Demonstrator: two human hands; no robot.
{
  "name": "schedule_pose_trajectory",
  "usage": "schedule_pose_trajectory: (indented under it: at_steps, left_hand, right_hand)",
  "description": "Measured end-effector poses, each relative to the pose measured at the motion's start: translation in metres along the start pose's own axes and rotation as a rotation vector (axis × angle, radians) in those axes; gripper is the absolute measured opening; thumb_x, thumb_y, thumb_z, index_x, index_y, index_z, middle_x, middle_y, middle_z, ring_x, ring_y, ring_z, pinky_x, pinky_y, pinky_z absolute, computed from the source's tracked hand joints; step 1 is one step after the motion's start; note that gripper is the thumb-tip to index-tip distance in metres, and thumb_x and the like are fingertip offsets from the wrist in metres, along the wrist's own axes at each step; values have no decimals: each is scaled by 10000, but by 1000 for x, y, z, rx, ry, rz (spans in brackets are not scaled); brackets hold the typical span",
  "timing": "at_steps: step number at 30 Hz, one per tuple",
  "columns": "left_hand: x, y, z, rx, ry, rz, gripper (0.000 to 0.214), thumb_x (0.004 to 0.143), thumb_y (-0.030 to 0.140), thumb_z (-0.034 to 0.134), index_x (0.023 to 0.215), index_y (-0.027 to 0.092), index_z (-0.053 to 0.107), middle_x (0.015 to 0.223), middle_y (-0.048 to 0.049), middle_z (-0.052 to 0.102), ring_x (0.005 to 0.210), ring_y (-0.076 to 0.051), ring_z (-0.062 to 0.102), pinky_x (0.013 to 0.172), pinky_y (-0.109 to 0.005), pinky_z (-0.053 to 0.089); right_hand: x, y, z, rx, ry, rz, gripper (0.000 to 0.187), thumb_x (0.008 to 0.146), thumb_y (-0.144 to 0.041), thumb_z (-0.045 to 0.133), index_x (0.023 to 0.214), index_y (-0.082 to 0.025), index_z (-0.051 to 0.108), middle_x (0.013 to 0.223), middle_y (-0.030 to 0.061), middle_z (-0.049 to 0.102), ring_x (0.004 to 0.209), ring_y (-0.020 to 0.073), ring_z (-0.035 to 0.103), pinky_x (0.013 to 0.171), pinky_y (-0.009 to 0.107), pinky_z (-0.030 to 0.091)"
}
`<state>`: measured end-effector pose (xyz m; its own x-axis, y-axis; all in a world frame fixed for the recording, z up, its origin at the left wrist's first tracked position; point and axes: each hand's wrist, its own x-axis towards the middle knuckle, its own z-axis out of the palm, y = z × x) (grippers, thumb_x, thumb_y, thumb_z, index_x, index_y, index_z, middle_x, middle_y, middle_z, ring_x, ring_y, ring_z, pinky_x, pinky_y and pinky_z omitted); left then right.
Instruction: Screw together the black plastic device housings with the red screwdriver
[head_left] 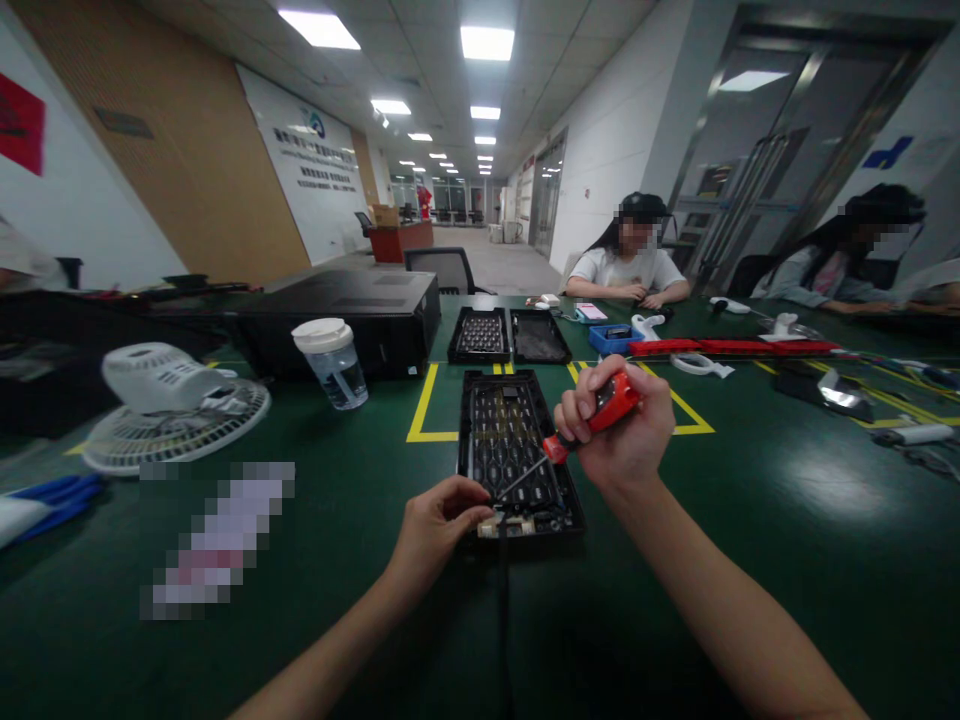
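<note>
My right hand [626, 425] is wrapped round the red and black handle of a screwdriver [556, 448]. Its thin metal shaft slants down to the left, with the tip at the near end of an opened black casing [576, 500]. Rows of dark rounded shapes fill the inside of this casing. At its near left corner my left hand [448, 515] has thumb and fingers drawn together close to the screwdriver tip; whatever they pinch is too small to make out. A black cable [503, 610] runs from the casing toward me.
Two more black casing parts [480, 335] lie behind. To the left are a lidded water cup [330, 365], a black computer case [345, 310], a white fan part [176, 410] and blue-handled tool [56, 500]. A blue tray [611, 338] sits right; a person [630, 265] sits across the table.
</note>
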<state>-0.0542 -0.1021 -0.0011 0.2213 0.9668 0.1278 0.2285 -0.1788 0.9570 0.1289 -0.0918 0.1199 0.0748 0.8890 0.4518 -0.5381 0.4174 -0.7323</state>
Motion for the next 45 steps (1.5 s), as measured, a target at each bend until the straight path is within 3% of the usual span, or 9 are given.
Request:
schedule_pose_trajectory:
  at_steps: [11, 19, 25, 34, 38, 45]
  left_hand:
    - [0, 0, -1, -58, -13, -26, 155, 677, 286, 660, 763, 167, 608, 710, 13, 636, 655, -121, 598, 600, -220, 465]
    - [1, 1, -3, -92, -175, -38, 103, 702, 230, 624, 777, 161, 641, 739, -6, 655, 691, -128, 609, 642, -222, 470]
    - [0, -4, -2, -49, -169, -39, 148, 726, 259, 605, 831, 158, 636, 751, -17, 663, 701, -145, 626, 666, -252, 492]
    - [1, -1, -6, 24, -152, 35, 185, 727, 243, 595, 886, 159, 639, 828, -37, 671, 736, -151, 632, 690, -271, 510]
    - [3, 2, -12, 121, -101, 74, 232, 743, 286, 575, 935, 167, 628, 877, -41, 668, 772, -160, 623, 673, -272, 508]
    - [13, -10, -23, 519, 135, 205, 236, 845, 285, 434, 994, 198, 595, 994, -35, 627, 932, -171, 574, 836, -316, 450]
  right_hand:
    - [-1, -2, -1, 21, -64, -12, 257, 768, -388, 339, 604, -210, 427, 457, -55, 370, 316, 73, 329, 342, 220, 311]
    - [-5, -6, -5, 49, -289, 35, 265, 722, -438, 415, 600, -210, 474, 417, -58, 407, 279, 78, 351, 298, 211, 332]
    - [-6, -5, -1, 117, -361, -1, 269, 728, -416, 431, 610, -184, 496, 411, -47, 427, 272, 86, 360, 291, 215, 330]
    - [-6, -5, 1, 129, -329, -17, 242, 735, -371, 411, 609, -186, 500, 416, -42, 421, 283, 88, 356, 294, 219, 322]
    - [-5, -5, 1, 97, -301, -21, 255, 726, -396, 427, 597, -186, 494, 405, -47, 410, 289, 89, 369, 297, 215, 324]
    - [1, 2, -2, 64, -291, -15, 260, 747, -391, 402, 609, -188, 489, 420, -49, 408, 294, 82, 358, 309, 213, 328]
